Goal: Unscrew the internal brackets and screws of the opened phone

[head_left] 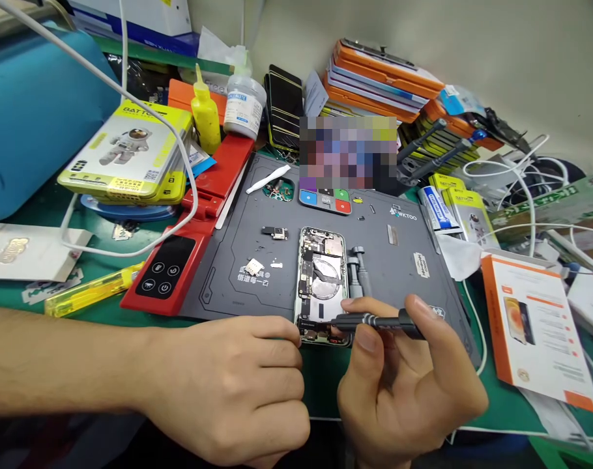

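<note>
An opened smartphone (326, 286) lies on a dark grey repair mat (238, 293), its inner boards and a round coil showing. My right hand (408, 384) grips a slim dark screwdriver (382, 322), whose tip reaches the lower part of the phone. Curled at the phone's lower left edge is my left hand (232, 384), with its fingertips hidden, so whether it pinches anything does not show. Just right of the phone, two more grey screwdrivers (358, 270) lie on the mat. Small metal parts (254, 266) are scattered to the phone's left.
A red tool holder (167, 270) with touch buttons borders the mat on the left. Beyond it are a yellow-handled tool (94, 290), battery boxes (130, 150) and a looping white cable (193, 189). An orange and white box (541, 332) stands at right. Stacked orange cases (375, 81) line the back.
</note>
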`<state>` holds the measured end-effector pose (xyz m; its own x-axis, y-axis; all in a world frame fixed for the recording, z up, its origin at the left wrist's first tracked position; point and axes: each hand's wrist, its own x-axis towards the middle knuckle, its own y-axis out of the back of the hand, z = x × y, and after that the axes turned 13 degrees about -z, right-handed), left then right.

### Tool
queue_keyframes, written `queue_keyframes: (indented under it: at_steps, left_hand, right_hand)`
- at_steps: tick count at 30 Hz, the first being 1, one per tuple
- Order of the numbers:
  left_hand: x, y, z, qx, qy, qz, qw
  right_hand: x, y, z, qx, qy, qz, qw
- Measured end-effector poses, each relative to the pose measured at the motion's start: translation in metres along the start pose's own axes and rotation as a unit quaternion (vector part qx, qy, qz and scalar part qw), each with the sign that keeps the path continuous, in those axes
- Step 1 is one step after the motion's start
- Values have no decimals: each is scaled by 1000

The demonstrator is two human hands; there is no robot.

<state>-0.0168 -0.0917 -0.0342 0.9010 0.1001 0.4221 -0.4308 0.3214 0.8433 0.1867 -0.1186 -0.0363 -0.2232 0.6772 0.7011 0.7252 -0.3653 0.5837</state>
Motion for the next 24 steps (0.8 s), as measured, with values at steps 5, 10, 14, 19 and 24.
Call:
queue_keyframes:
  at_steps: [5,10,14,19,24]
  left_hand:
    - [0,2,1,4,1,-1,1000]
    - [-1,2,-1,6,5,-6,1000]
    - [-1,0,-2,8,7,-3,1000]
    - [-2,0,1,12,13,-11,1000]
    - [-3,1,0,10,15,-14,1000]
  right_hand:
    - [-7,-1,1,-26,19,15,999]
    - [-2,-2,1,-36,37,39,998]
    - [-1,0,-3,-43,46,33,997]
    - [-1,-1,-5,-61,29,66,996]
    - [3,1,-3,-40,30,34,998]
